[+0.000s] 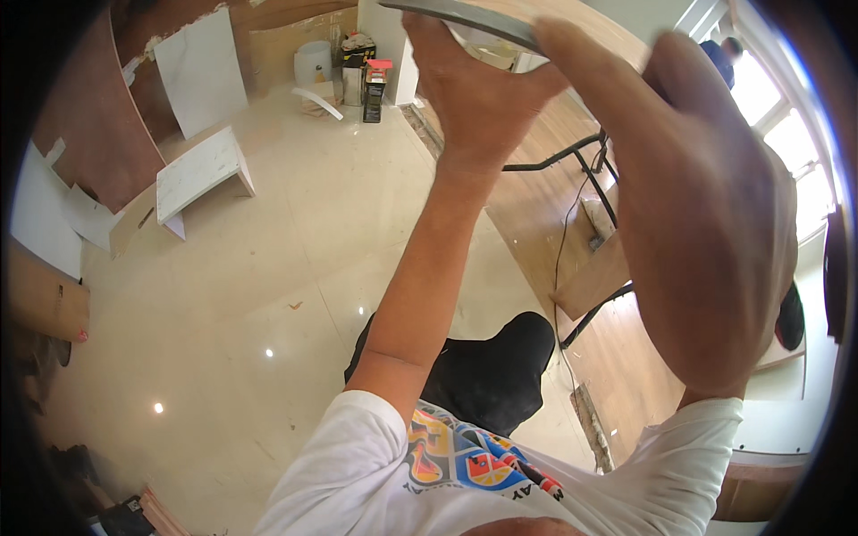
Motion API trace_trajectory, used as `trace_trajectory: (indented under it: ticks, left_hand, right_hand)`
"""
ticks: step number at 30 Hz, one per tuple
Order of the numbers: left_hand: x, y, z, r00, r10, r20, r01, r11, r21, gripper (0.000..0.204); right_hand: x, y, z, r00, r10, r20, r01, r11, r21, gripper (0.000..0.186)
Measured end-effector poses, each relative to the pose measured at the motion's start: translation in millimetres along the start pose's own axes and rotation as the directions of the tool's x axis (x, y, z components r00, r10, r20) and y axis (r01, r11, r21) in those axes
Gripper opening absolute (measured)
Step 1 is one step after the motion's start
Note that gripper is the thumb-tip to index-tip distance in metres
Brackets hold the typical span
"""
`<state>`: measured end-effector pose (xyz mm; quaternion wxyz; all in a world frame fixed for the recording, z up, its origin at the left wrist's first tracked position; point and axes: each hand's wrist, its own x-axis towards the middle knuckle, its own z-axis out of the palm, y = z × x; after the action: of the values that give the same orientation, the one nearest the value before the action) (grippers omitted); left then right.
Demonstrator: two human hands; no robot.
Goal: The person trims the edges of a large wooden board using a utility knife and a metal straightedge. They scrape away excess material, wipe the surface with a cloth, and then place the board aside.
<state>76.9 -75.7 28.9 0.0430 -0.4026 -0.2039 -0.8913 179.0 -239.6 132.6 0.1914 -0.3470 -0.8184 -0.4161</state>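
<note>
Both my arms are raised toward the camera. A thin grey curved strip (pixel 465 16), maybe the edge of a board, runs across the top of the view. My left hand (pixel 474 85) grips it from below with its fingers wrapped behind it. Just to the right, my right hand (pixel 576 58) rests on the same strip; its fingers reach over the edge and my thick forearm hides most of the grip. Below me are my white printed T-shirt (pixel 465 464) and dark trousers (pixel 492 375).
Glossy cream tile floor (pixel 223 339) lies below. A white bench-like piece (pixel 201 170) and a white panel (pixel 201 71) stand at the left wall. A white bucket (pixel 313 62) and cans (pixel 371 85) sit at the back. A wooden board on a black metal stand (pixel 581 205), with a cable, is at right.
</note>
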Motion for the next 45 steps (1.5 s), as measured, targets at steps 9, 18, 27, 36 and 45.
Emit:
trace_trajectory:
  ticks: [9,18,27,36,45]
  left_hand:
    - [-4.3,3.1,3.8,0.993,-0.118,0.015,0.118,0.993,-0.003,0.098]
    - [2.2,43.4,-16.3,0.908,-0.342,0.243,0.388,0.904,-0.180,0.117]
    - [-17.0,42.5,-46.3,0.995,-0.066,0.076,0.059,0.994,0.093,0.071]
    - [-6.9,59.4,-21.0,0.984,-0.044,-0.175,0.071,0.986,0.152,0.028]
    - [2.5,65.6,-35.3,0.993,0.092,-0.073,-0.070,0.963,0.262,0.015]
  right_hand:
    - [0.0,4.7,-5.3,1.000,0.016,0.019,-0.015,0.999,-0.032,0.046]
    - [-73.0,45.8,65.9,0.819,0.561,-0.117,-0.241,0.523,0.818,0.031]
    - [-232.7,-10.7,176.5,0.616,0.700,0.361,-0.417,-0.099,0.903,0.041]
    - [-270.0,-27.5,251.5,0.473,0.547,0.691,-0.436,-0.537,0.723,0.041]
    - [-325.2,-60.6,323.2,0.142,0.342,0.929,-0.266,-0.891,0.368,0.037]
